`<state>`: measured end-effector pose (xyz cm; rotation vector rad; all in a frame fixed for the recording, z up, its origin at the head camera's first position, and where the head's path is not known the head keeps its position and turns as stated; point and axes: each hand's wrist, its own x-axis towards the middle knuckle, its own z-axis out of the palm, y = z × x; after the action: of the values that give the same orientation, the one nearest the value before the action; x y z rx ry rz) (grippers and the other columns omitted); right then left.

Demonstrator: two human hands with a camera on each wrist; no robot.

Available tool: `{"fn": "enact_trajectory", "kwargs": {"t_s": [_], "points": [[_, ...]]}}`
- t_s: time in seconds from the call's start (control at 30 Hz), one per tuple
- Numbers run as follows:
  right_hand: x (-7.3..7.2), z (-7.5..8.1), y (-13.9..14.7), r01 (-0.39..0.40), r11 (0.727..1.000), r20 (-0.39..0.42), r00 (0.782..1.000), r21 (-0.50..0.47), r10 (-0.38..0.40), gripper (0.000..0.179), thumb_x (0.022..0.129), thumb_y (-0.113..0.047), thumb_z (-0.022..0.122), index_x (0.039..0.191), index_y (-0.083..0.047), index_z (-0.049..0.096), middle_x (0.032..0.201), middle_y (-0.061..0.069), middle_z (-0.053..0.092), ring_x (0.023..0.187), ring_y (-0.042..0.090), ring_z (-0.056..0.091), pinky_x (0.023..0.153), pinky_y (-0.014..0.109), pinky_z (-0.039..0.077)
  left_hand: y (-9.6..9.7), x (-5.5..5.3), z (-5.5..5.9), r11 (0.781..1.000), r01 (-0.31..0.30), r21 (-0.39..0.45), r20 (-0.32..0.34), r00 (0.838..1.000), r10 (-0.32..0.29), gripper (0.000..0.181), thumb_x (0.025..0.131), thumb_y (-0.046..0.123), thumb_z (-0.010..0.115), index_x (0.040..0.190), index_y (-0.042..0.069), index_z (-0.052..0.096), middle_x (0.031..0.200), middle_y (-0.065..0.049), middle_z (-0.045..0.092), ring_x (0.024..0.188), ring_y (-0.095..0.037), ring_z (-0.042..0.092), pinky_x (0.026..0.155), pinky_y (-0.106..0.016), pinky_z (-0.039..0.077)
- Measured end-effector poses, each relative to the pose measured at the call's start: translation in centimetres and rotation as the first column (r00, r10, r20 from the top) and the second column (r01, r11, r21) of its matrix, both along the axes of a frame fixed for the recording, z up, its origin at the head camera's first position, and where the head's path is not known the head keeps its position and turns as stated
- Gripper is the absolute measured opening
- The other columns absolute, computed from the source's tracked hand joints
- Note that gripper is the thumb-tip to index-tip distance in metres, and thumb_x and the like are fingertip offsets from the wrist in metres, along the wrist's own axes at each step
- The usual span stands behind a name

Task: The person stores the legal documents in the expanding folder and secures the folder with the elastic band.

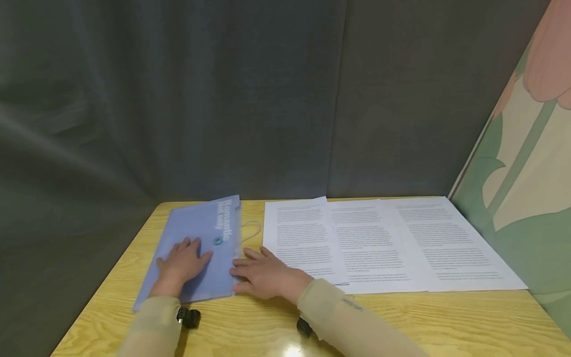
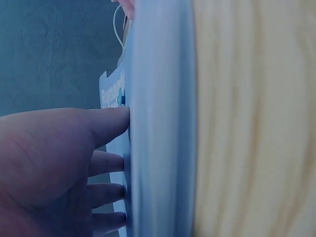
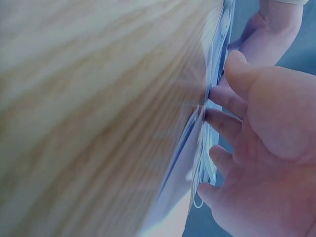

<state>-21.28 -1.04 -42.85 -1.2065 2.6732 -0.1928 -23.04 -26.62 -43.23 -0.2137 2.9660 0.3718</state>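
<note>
A translucent blue document folder (image 1: 192,218) with white lettering lies on the left of the table, its button (image 1: 218,241) facing up. My left hand (image 1: 180,263) rests flat on it with fingers spread. In the left wrist view, the fingertips (image 2: 116,191) of that hand press on the folder's top face, whose thick edge is close to the camera. At the folder's right edge is my right hand (image 1: 263,272), its fingers extended toward the edge. A thin white cord (image 1: 252,230) loops out from this side, just beyond the right hand.
Three overlapping stacks or sheets of printed paper, the left (image 1: 303,238), middle (image 1: 370,243) and right (image 1: 446,243), lie along the back right of the wooden table (image 1: 250,327). A dark curtain (image 1: 267,99) hangs behind; a flower-patterned panel (image 1: 526,198) borders the right side.
</note>
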Motion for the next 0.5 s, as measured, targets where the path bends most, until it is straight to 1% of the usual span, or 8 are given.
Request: {"fn": "enact_trajectory", "kwargs": {"t_s": [0.23,0.5], "points": [[0.2,0.2,1.2,0.007,1.0,0.014,1.0,-0.01,-0.007,0.057,0.113,-0.056,0.051,0.165,-0.033,0.053,0.173,-0.013,0.041,0.166,0.022,0.024,0.131,0.057,0.019,1.1,-0.3,-0.2,1.0,0.019,-0.01,-0.014,1.0,-0.019,0.077,0.11,0.048,0.058,0.165,-0.003,0.041,0.172,-0.034,0.03,0.159,-0.059,0.023,0.114,-0.09,0.015],[0.2,0.2,2.5,0.014,1.0,0.043,0.999,-0.013,-0.014,0.057,0.114,-0.056,0.05,0.166,-0.032,0.051,0.174,-0.012,0.039,0.166,0.023,0.023,0.132,0.057,0.018,2.2,-0.6,-0.4,0.999,0.041,-0.009,-0.031,0.999,-0.042,0.077,0.11,0.049,0.058,0.166,0.0,0.042,0.172,-0.032,0.031,0.159,-0.057,0.024,0.114,-0.089,0.016]]}}
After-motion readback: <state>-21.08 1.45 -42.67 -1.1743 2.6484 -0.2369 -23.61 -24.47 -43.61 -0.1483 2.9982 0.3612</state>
